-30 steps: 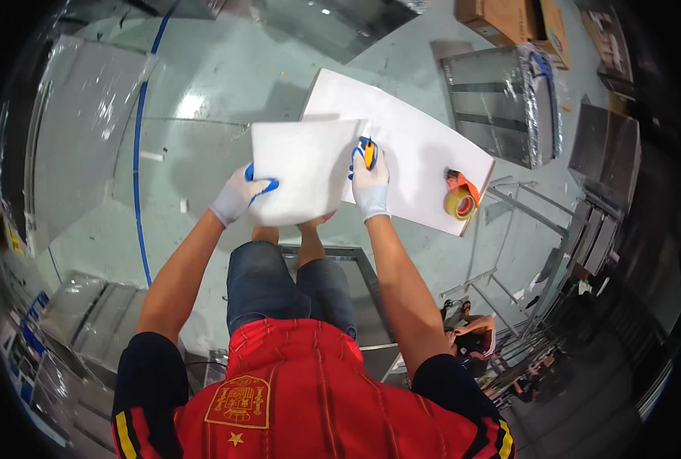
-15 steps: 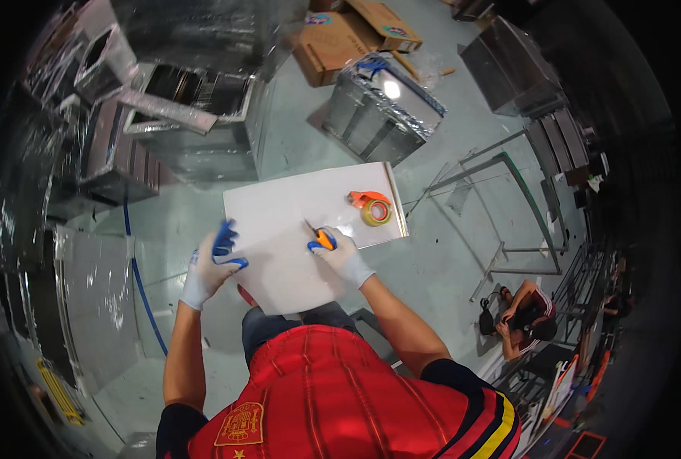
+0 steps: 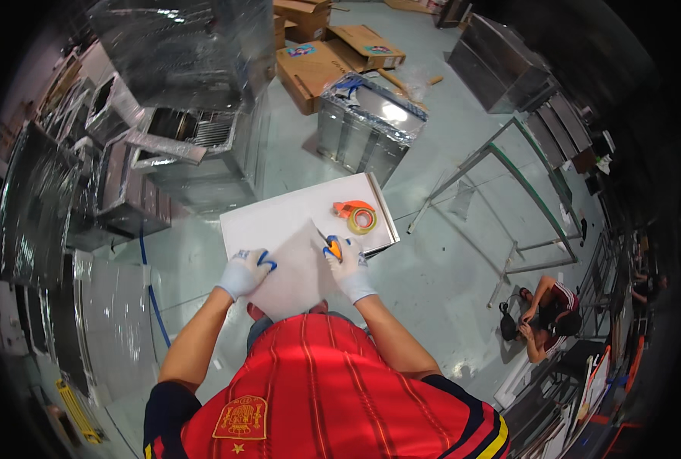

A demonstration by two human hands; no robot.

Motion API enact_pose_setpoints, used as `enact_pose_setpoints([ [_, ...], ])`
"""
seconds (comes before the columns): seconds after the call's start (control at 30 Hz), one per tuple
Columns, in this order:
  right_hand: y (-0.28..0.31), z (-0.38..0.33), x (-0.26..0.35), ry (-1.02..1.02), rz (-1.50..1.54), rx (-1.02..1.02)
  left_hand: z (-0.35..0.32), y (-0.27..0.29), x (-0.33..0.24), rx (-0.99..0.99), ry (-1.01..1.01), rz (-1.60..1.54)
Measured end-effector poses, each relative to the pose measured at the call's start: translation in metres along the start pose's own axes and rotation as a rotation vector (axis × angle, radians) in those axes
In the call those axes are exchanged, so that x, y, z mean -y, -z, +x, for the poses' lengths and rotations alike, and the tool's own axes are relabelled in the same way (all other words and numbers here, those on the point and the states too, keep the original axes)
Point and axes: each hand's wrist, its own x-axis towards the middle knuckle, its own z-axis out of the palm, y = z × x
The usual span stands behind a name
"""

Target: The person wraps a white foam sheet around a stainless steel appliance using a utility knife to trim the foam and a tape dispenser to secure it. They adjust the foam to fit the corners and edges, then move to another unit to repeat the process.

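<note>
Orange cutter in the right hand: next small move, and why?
I'd probably steady the white sheet with the left hand first: that hand is at the sheet's left edge, while the right hand holds the orange cutter, blade bare and pointing away from the body.

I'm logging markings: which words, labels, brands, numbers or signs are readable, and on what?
No text reads clearly enough to quote.
Cardboard box: dark print and colourful labels, too blurred.
Red shirt: gold crest, any lettering too small.
Left glove: blue print, too small.
</note>
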Motion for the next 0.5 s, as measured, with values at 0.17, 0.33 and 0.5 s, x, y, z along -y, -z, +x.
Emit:
enact_pose_setpoints([
  [0.17, 0.004, 0.002, 0.045, -0.083, 0.106, 0.270, 0.008, 0.002, 0.000, -0.010, -0.008, 0.214],
  [0.33, 0.002, 0.000, 0.094, -0.020, -0.066, 0.479, 0.002, 0.018, -0.020, 0.080, 0.057, 0.287],
  [0.5, 0.002, -0.013, 0.111, -0.025, -0.135, 0.579, -0.016, 0.021, -0.028, 0.065, 0.045, 0.319],
])
